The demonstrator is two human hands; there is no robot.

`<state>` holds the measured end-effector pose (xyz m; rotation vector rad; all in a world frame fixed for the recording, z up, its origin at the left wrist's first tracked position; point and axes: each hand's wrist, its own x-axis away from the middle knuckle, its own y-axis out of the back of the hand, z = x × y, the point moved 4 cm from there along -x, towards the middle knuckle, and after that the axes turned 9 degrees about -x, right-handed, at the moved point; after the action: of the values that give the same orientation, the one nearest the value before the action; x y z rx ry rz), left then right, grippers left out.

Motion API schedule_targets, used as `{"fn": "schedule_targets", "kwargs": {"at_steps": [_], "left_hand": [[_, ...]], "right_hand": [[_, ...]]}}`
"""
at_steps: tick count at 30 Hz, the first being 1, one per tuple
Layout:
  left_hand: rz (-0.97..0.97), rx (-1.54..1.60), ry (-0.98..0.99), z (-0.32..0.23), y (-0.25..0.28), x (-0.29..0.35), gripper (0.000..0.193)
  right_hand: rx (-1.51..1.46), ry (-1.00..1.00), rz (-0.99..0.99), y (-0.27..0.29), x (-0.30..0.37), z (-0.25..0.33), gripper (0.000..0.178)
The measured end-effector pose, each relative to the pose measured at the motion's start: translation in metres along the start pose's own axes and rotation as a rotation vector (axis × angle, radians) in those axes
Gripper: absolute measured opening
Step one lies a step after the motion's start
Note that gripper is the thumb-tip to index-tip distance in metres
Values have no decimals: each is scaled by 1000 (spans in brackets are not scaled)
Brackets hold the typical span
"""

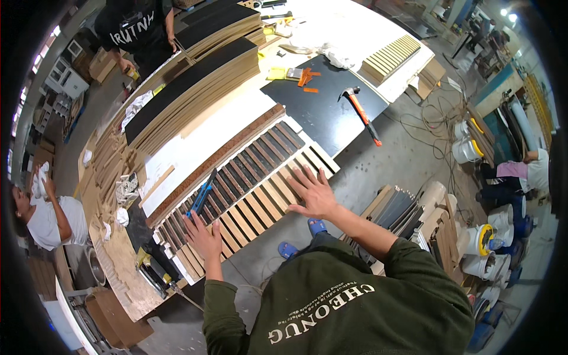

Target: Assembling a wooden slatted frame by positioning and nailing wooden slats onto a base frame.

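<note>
Seen from the head camera, a worker in a dark green top leans over a workbench, both palms down on a row of pale wooden slats that runs diagonally along the bench's near side. The left hand lies toward the row's lower-left end, fingers extended and slightly parted, gripping nothing; a blue tool lies just beyond its fingertips, though whether they touch it cannot be told. The right hand rests farther up the row, fingers fanned wide, thumb out, also with nothing in its grasp. Beyond the pale row lies a parallel band of dark slats. An orange-handled hammer sits on a black board, near orange pieces. Across the bench, a co-worker in a black shirt stands beside stacked dark-topped boards.
</note>
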<state>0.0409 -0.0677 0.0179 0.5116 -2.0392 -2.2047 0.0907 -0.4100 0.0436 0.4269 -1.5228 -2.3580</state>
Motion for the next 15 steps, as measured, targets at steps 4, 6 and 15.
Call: {"fn": "schedule_targets", "kwargs": {"at_steps": [4,6,15], "left_hand": [[-14,1,-2,0,0,0,75],[-9,-2,-2,0,2,0,75],[-11,-10,-2,1,0,0,75]], "right_hand": [[-40,29,19,2,-4,9,70],[-52,45,48,-1,-6,13,69],[5,26,52,2,-9,17,68]]}}
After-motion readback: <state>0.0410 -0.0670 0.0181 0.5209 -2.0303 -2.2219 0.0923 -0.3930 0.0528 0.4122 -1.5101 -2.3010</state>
